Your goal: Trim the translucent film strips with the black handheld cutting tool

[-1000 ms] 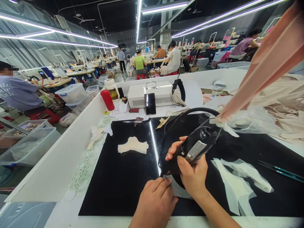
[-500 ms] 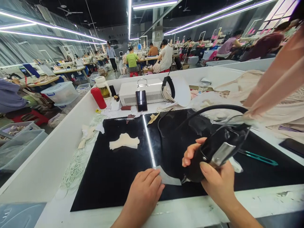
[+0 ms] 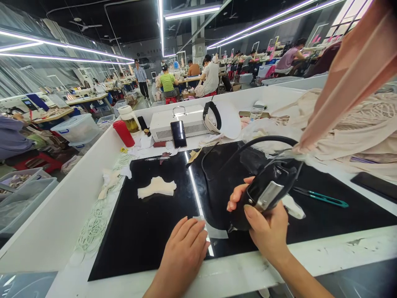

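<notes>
We rest our left hand flat, ungripping, fingers over the pale strip reaching out rightward | we wrap our right hand around the black tool, its tip just beside the strip's end | teal snips right of that hand

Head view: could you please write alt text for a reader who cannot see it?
A person's right hand grips a black tool over a black board, while the left hand touches a pale strip. Farther back are a phone and a white box.
</notes>
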Demonstrator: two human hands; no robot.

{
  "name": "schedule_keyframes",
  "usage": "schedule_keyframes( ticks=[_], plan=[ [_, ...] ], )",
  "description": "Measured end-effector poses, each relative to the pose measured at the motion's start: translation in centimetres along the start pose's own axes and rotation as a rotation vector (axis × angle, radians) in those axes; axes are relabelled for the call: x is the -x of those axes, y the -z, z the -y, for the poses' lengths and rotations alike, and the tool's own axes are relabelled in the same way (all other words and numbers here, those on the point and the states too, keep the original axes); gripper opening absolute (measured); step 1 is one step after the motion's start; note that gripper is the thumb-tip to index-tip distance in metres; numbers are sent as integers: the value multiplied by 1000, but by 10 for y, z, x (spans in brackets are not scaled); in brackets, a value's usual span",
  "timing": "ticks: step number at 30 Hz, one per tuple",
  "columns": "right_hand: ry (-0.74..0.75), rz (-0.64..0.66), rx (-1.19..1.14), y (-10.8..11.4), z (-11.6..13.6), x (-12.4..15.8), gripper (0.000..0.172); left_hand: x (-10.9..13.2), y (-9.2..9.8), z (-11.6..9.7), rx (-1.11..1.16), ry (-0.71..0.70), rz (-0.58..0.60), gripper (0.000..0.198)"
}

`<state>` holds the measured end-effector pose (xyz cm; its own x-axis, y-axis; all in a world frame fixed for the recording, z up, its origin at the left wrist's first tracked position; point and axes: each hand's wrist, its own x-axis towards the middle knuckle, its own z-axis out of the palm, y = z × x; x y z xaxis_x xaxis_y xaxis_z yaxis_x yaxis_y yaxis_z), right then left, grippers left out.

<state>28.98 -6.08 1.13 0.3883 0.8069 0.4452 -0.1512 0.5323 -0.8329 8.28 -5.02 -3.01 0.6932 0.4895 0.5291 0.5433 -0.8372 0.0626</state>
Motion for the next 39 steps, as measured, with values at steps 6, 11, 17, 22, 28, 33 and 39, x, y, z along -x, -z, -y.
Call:
schedule_keyframes(
  ticks=[6,11,17,22,28,33,39],
  plan=[
    [0,14,-1,-2,-5,1,34,-6,-13,-14,69,-26,-4,28],
    [3,16,19,-2,-6,3,34,-9,-26,-21,95,-22,0,29],
    [4,5,51,-3,-5,2,30,-6,-31,-21,109,-12,2,28],
    [12,-7,21,-1,-1,8,31,-6,-30,-21,102,-25,5,27],
    [16,2,2,-1,-1,14,32,-7,-28,-21,102,-19,1,29],
    [-2,7,16,-1,-1,12,31,-8,-29,-22,104,-19,-4,28],
    [2,-41,-39,-2,6,7,34,-8,-21,-20,133,-17,26,27]
  ],
)
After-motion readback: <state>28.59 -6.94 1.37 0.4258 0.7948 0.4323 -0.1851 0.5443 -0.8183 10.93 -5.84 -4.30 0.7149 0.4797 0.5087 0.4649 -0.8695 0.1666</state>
